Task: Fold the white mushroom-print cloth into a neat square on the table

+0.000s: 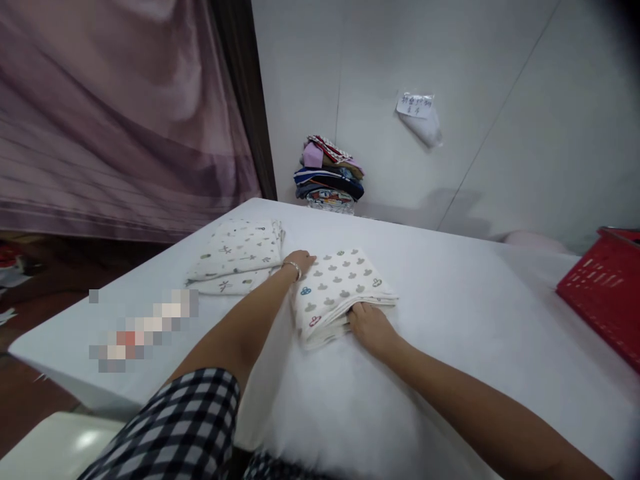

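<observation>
A folded white cloth with grey and coloured heart-like prints [340,287] lies on the white table [450,320] in front of me. My left hand [299,261], with a bracelet on the wrist, rests on the cloth's far left corner, fingers curled down. My right hand [370,327] holds the cloth's near edge, its fingers tucked under the folded layers. To the left lies a second folded white cloth with small dark prints [235,257], untouched.
A stack of folded colourful clothes [327,175] stands against the wall at the table's far end. A red plastic basket [607,290] sits at the right edge. A paper note [415,105] is stuck on the wall. A pink curtain [115,113] hangs on the left.
</observation>
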Tool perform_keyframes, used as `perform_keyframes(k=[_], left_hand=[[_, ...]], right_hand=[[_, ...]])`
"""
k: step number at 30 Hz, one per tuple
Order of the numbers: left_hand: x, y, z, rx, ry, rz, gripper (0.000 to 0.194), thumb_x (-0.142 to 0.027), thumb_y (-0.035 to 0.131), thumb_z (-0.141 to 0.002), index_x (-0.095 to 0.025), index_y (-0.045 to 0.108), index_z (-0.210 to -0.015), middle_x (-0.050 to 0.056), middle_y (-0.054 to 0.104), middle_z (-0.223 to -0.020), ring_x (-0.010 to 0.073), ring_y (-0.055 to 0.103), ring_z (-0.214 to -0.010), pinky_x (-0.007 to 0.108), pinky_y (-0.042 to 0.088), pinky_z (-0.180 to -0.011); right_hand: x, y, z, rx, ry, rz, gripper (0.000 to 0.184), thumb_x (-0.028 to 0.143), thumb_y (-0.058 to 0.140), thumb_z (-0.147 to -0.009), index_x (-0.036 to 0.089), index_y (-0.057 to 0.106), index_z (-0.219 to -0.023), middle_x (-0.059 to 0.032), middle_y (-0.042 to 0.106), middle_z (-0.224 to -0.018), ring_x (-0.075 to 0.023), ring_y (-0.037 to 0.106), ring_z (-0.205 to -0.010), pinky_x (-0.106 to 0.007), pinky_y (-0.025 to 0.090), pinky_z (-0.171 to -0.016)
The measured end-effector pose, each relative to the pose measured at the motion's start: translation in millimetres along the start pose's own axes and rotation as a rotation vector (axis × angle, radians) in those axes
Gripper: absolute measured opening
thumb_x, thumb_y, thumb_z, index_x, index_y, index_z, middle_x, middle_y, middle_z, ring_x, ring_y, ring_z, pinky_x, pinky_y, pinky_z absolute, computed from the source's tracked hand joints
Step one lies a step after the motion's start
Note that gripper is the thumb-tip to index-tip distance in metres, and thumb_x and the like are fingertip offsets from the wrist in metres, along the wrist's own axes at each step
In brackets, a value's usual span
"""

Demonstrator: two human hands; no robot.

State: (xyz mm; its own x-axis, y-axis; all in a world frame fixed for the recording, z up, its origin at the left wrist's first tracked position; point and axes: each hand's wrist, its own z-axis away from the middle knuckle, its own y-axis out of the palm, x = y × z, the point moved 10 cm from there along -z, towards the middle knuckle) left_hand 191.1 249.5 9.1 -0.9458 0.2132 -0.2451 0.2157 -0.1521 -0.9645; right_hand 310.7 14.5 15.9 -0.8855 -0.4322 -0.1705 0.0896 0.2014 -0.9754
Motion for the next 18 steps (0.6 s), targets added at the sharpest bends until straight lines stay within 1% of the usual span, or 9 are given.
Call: perform_keyframes(k=[2,4,7,11,15,18], left_hand=[[1,3.2,-4,0.003,-0.003,-0.013,0.045,-0.046,0.035,-0.086,-0.017,0.068,-0.097,0.014,0.066,-0.110,0.0249,0.059,-0.104,0.032,0.043,-0.087],[1,5.2,-6,0.003,0.000,-0.021,0.045,-0.045,0.034,-0.086,-0.018,0.068,-0.097,0.013,0.066,-0.110,0.0245,0.059,-0.105,0.032,0.042,-0.088],[3,6.0,-3,-0.002,0.007,-0.020,0.046,-0.047,0.033,-0.086,-0.019,0.067,-0.099,0.012,0.066,-0.111,0.0237,0.059,-0.105,0.031,0.042,-0.088],[4,5.4,2,-0.003,0.003,-0.015,0.049,-0.049,0.033,-0.086,-0.018,0.067,-0.101,0.012,0.066,-0.111,0.0247,0.058,-0.105,0.031,0.041,-0.089],[4,4.5,4,-0.004,-0.009,0.003,0.049,-0.049,0.035,-0.085,-0.016,0.068,-0.101,0.012,0.065,-0.114,0.0260,0.057,-0.107,0.033,0.041,-0.091],[6,2.8,7,-0.022,-0.024,0.030,0.050,-0.051,0.034,-0.085,-0.017,0.068,-0.100,0.011,0.065,-0.114,0.0260,0.057,-0.107,0.032,0.042,-0.090]], right_hand=[[2,0,6,-0.017,-0.018,-0.002,0.021,0.012,0.040,-0.088,0.017,0.060,-0.084,-0.0094,0.058,-0.090,-0.0214,0.050,-0.079,-0.032,0.037,-0.061],[3,1,10,-0.018,-0.021,0.011,0.021,0.010,0.041,-0.088,0.017,0.060,-0.083,-0.0092,0.057,-0.089,-0.0217,0.050,-0.079,-0.032,0.036,-0.061],[5,2,11,-0.006,-0.003,0.015,0.019,0.011,0.042,-0.087,0.016,0.061,-0.086,-0.0102,0.057,-0.092,-0.0222,0.050,-0.082,-0.031,0.036,-0.061],[7,2,11,0.006,-0.012,-0.006,0.020,0.012,0.040,-0.089,0.016,0.061,-0.089,-0.0098,0.057,-0.094,-0.0218,0.050,-0.083,-0.031,0.036,-0.063],[0,0,15,0.012,0.022,-0.022,0.023,0.013,0.038,-0.090,0.017,0.060,-0.088,-0.0088,0.057,-0.093,-0.0215,0.050,-0.083,-0.031,0.036,-0.064],[-3,1,16,0.037,0.044,-0.030,0.022,0.013,0.039,-0.090,0.016,0.061,-0.089,-0.0099,0.057,-0.095,-0.0218,0.050,-0.086,-0.031,0.036,-0.065]])
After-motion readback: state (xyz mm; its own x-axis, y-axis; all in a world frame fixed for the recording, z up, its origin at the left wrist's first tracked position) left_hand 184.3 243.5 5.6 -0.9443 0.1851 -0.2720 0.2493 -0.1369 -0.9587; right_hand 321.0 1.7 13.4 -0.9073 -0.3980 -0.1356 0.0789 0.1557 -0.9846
